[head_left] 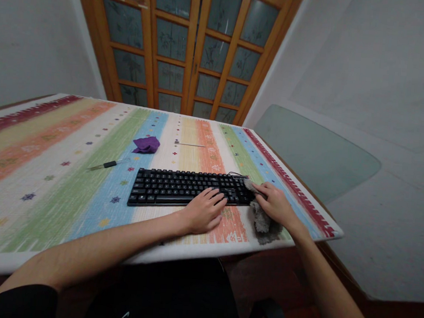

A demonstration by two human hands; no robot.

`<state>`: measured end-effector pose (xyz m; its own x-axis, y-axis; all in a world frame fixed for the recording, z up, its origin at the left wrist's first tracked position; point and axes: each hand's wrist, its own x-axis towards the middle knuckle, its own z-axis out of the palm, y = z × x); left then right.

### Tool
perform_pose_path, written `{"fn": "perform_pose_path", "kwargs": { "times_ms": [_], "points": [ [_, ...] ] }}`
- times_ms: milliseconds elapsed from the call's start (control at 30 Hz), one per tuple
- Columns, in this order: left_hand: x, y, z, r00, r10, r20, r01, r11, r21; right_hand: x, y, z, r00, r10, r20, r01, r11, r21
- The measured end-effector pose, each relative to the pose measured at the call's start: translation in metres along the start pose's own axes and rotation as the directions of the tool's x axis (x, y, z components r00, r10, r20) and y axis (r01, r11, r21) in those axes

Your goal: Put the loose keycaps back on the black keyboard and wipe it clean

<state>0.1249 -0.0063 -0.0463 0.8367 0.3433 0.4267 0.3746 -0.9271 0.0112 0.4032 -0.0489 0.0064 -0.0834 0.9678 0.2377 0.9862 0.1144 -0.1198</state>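
Note:
A black computer keyboard (173,188) lies flat on a striped tablecloth near the front edge. My left hand (204,211) rests on its lower edge, right of the space bar, with the fingers spread over the keys. At the keyboard's right end, my right hand (272,203) grips a fluffy grey cloth (260,217). Part of the cloth is pinched against the number keys, and the rest hangs down onto the tablecloth beside the keyboard. The palm hides some of the cloth.
Behind the keyboard lie a crumpled purple cloth (147,144) and a thin rod with a small head (189,144). To the left is a small tool with a black middle (109,164). Wooden glass-paned doors (191,49) stand beyond the table; a chair arm (269,315) is below.

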Motion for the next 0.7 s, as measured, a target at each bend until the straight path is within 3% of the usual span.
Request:
{"fn": "perform_pose_path", "kwargs": {
  "times_ms": [133, 233, 533, 700],
  "points": [
    [0.000, 0.000, 0.000, 1.000, 0.002, 0.004, -0.002, 1.000, -0.003, -0.008, -0.012, 0.016, 0.981, -0.196, -0.005, 0.196, 0.979, 0.048],
    [0.000, 0.000, 0.000, 1.000, 0.005, 0.004, -0.005, 1.000, 0.000, -0.015, -0.012, 0.024, 0.966, -0.255, 0.031, 0.255, 0.967, 0.009],
    [0.000, 0.001, -0.001, 1.000, 0.006, 0.004, -0.006, 1.000, 0.001, -0.026, 0.006, 0.024, 0.990, -0.131, 0.051, 0.137, 0.983, -0.122],
    [0.000, 0.000, -0.001, 1.000, 0.002, 0.002, -0.002, 1.000, 0.004, -0.028, 0.004, 0.026, 0.994, -0.105, 0.012, 0.105, 0.989, -0.107]
  ]
}}
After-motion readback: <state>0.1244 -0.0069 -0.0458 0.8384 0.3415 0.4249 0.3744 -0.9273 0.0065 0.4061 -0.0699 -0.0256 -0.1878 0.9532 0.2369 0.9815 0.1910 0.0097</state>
